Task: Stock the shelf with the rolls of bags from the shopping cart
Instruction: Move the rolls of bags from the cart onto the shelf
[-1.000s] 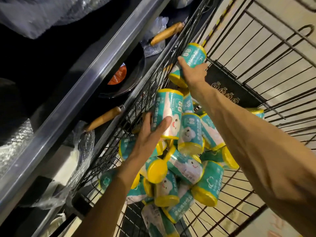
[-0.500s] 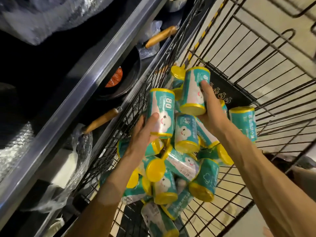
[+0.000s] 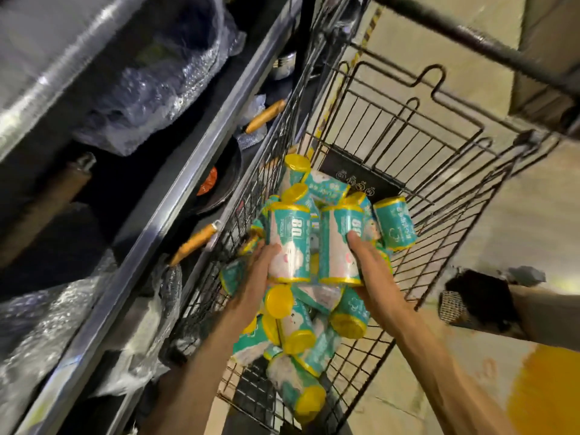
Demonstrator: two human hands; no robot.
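The shopping cart (image 3: 392, 127) is a black wire basket parked tight against the shelf (image 3: 175, 199), whose grey metal front edge runs diagonally just beside the cart's left wall; the far half of the basket is open, with pale floor (image 3: 470, 58) showing through the mesh. On the shelf tiers lie dark pans with wooden handles (image 3: 194, 243) and goods wrapped in crinkled bubble film (image 3: 150, 86). The rolls of bags (image 3: 298, 328) are short cylinders in teal and pink printed wrap with yellow end caps, heaped loosely in the cart's near left part. The left hand (image 3: 260, 271) grips one upright roll (image 3: 290, 243) from its left side, and the right hand (image 3: 367, 268) grips another upright roll (image 3: 340, 246) from its right side, thumb across the front. The two held rolls stand side by side, nearly touching, raised just above the heap.
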